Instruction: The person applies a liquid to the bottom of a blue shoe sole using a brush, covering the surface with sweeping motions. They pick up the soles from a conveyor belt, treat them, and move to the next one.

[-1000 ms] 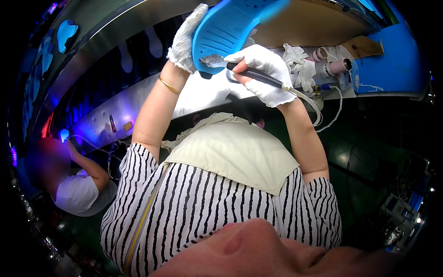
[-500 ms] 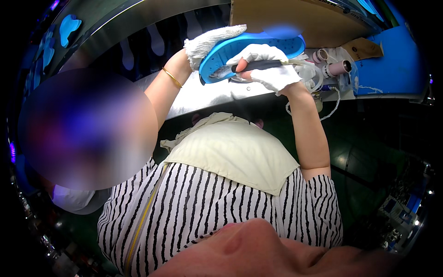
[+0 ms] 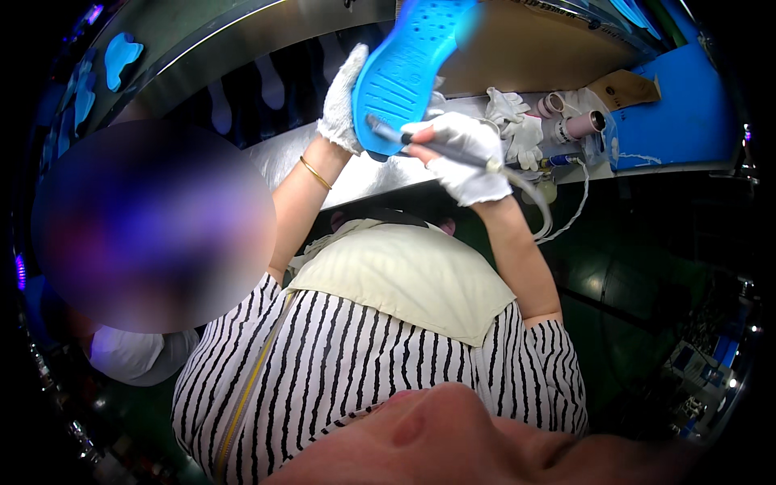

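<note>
A bright blue shoe sole (image 3: 396,81) is tilted up, its patterned face turned toward me and its far end pointing away. My left hand (image 3: 343,103), in a white knit glove, grips it along the left edge, with the fingers partly hidden behind it. In my white-gloved right hand (image 3: 465,153) is a slim brush (image 3: 436,147) with a dark handle. Its pale, blurred tip lies over the near end of the sole; whether it touches cannot be told. A whitish hose (image 3: 537,198) trails from the back end of the brush.
Dark slots with pale sole shapes (image 3: 271,83) lie beyond a white work surface (image 3: 319,174). Cardboard (image 3: 525,48) stands at the back. White gloves (image 3: 509,105) and pink rolls (image 3: 582,124) sit right, beside a blue panel (image 3: 679,113). A blurred person is at left.
The sole has turned from lying crosswise to pointing away, its patterned face now broadly in view. My right hand has shifted left and down, with the brush tip over the near end.
</note>
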Demonstrator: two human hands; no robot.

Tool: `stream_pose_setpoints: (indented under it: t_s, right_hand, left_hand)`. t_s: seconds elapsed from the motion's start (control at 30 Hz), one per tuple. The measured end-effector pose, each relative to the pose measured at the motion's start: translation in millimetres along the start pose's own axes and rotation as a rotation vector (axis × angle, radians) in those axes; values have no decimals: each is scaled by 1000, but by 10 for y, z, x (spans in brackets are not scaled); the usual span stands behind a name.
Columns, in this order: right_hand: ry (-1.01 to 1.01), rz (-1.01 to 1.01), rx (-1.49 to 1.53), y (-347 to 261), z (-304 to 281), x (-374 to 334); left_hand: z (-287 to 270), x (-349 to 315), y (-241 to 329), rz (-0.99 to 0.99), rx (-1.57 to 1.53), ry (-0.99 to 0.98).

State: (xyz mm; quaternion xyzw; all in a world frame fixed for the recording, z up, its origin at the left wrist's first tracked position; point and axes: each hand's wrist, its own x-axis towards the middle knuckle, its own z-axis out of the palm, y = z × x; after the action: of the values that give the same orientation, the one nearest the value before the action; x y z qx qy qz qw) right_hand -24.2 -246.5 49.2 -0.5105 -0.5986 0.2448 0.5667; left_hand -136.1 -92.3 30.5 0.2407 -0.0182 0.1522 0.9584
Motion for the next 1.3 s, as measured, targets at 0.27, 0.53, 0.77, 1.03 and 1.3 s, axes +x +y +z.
stream_pose_setpoints:
  t_s: [0.27,0.53,0.77,1.03,1.3]
  right_hand:
    - [206,115,134,-149,-44,146]
    - [83,-52,-12,-170,124,116]
    - [503,175,270,144,-366,512]
    - [203,61,237,-9,-255,265]
    - [78,-434,-450,-387,-385,381]
  left_hand:
    - [3,-145,-224,141,-43,285]
    - [25,-177,-240,155,-167,76]
    - [187,-226,-344,62,-87,138]
    - [19,-267,-150,131,124,314]
    - [298,-200,131,448,198,120]
